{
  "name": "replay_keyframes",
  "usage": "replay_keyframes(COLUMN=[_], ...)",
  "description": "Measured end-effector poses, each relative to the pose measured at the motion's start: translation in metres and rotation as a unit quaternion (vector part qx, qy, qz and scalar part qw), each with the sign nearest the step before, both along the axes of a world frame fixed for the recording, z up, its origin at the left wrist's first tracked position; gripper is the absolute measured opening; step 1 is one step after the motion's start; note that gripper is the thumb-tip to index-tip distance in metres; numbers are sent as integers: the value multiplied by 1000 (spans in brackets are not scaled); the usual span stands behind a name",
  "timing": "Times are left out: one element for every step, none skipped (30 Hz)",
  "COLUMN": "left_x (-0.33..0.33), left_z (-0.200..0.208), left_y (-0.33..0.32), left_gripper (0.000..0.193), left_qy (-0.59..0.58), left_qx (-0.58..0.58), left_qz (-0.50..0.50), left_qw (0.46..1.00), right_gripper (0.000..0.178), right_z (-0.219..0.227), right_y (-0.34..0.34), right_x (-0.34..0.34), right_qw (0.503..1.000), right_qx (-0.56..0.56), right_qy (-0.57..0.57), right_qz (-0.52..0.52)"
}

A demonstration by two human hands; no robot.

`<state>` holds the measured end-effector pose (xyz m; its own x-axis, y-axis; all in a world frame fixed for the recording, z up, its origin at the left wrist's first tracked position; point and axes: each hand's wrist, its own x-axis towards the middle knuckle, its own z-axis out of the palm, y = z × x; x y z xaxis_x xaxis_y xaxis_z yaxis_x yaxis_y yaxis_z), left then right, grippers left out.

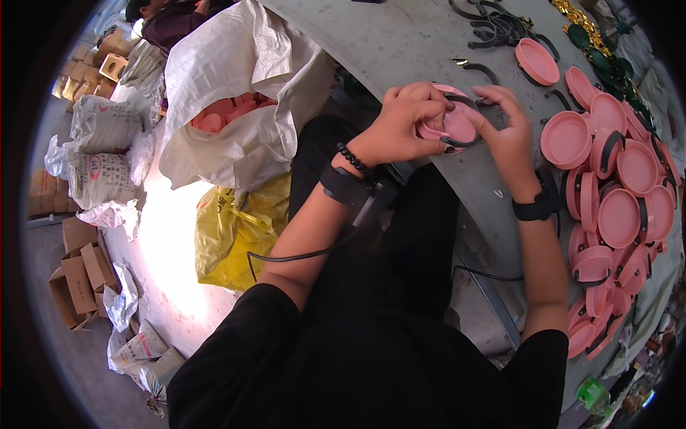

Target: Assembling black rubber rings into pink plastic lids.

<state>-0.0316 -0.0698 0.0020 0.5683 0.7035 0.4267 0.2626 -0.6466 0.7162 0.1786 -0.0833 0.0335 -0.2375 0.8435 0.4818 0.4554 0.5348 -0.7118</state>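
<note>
A shallow pink round dish [463, 126] with a black curved strip along its edge is held over the grey table's near edge. My left hand [409, 120] is closed around its left side, thumb below and fingers bent over the rim. On its right side, my right hand [506, 127] has the thumb against the rim and a finger at the black strip, in a loose grip. The fingers partly cover the dish. Past my hands lies a loose black curved strip [482, 71], and a separate pink dish [537, 61] is to its right.
Many pink dishes with black strips [619, 216] are heaped along the table's right side. More black strips [493, 27] lie at the far side, beside gold and dark green pieces [599, 56]. A white sack [221, 154] with pink parts stands left, above a yellow bag [239, 236].
</note>
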Motion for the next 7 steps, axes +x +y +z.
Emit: replay_keyframes(left_x=[1, 1, 2, 2, 4, 6, 7], left_z=[0, 0, 0, -1, -3, -5, -7], left_y=[0, -1, -1, -1, -1, -1, -1], left_gripper=[33, 33, 33, 33, 33, 32, 32], left_qy=[0, 0, 2, 4, 4, -7, -17], left_qx=[-4, -3, 4, 11, 11, 28, 46], left_qz=[3, 2, 10, 19, 18, 30, 42], left_qw=[1000, 1000, 1000, 1000, 1000, 999, 998], right_gripper=[25, 25, 25, 25, 25, 25, 24], right_z=[2, -3, -13, -19, -24, -29, -31], right_y=[1, 4, 9, 11, 11, 12, 12], right_x=[0, 4, 10, 12, 13, 14, 12], right_qw=[998, 998, 996, 989, 989, 978, 961], right_qx=[-26, -25, -82, -140, -140, -184, -227], right_qy=[-8, -8, 15, 38, 38, 98, 158], right_qz=[-63, -64, -38, -13, -14, -9, -4])
